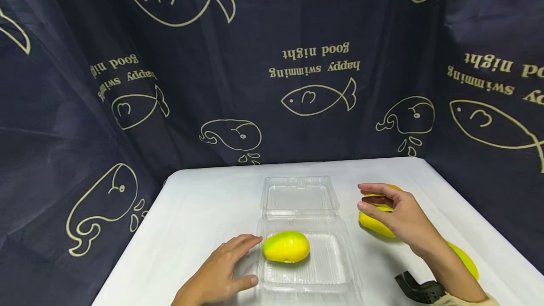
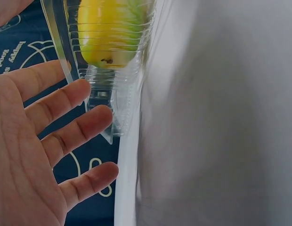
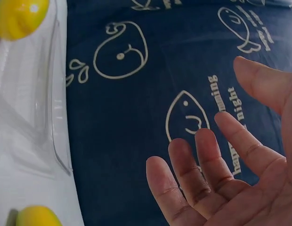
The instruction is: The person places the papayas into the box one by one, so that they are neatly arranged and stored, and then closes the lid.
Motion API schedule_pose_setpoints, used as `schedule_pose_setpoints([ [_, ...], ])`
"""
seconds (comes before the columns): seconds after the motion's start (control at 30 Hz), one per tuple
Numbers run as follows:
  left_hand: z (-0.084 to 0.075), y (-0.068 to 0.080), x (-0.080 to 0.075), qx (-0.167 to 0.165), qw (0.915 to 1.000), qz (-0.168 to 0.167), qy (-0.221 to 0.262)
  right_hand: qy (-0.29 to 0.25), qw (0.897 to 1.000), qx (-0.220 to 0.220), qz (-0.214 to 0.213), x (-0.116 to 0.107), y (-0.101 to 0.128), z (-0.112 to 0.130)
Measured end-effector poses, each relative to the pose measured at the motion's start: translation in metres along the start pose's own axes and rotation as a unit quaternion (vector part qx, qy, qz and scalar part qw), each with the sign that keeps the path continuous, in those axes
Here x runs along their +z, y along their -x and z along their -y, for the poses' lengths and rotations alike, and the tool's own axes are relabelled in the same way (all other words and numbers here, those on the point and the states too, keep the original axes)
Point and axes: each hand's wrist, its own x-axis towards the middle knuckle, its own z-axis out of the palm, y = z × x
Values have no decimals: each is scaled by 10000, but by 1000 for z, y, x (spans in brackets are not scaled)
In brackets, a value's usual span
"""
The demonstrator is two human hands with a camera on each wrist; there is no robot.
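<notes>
An open clear plastic clamshell (image 1: pixel 329 275) lies in the middle of the white table (image 1: pixel 199 211), its lid (image 1: pixel 299 197) folded back. A yellow-green mango (image 1: pixel 286 246) sits in its base. My left hand (image 1: pixel 244 261) lies flat on the table at the box's left edge, fingers straight; the left wrist view shows the empty palm (image 2: pixel 42 155) beside the box wall (image 2: pixel 113 89) and the mango (image 2: pixel 106 33). My right hand (image 1: pixel 367 197) hovers with spread fingers over a second mango (image 1: pixel 374 223) at the right. The right wrist view shows that hand (image 3: pixel 221 179) holding nothing.
A third mango (image 1: pixel 465 259) lies near the table's right edge, partly hidden by my right forearm. A dark blue cloth (image 1: pixel 272 84) printed with fish and whales walls the table on three sides. A black wrist strap (image 1: pixel 420 289) sits on my right arm.
</notes>
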Motion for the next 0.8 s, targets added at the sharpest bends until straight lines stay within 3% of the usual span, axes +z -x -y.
schedule_pose_setpoints([
  [0.2,0,-3,-5,-51,10000,-22,73,99,9998,-15,-199,-17,4,-5],
  [0.47,-2,-7,-6,-146,9996,85,209,1128,9880,-165,-1037,-52,15,-23],
  [0.67,-5,-8,-1,-57,9994,183,278,1541,9742,457,-1585,-76,36,-50],
  [0.8,-6,-7,3,38,9996,222,157,1248,9681,1148,-1844,-83,51,-73],
])
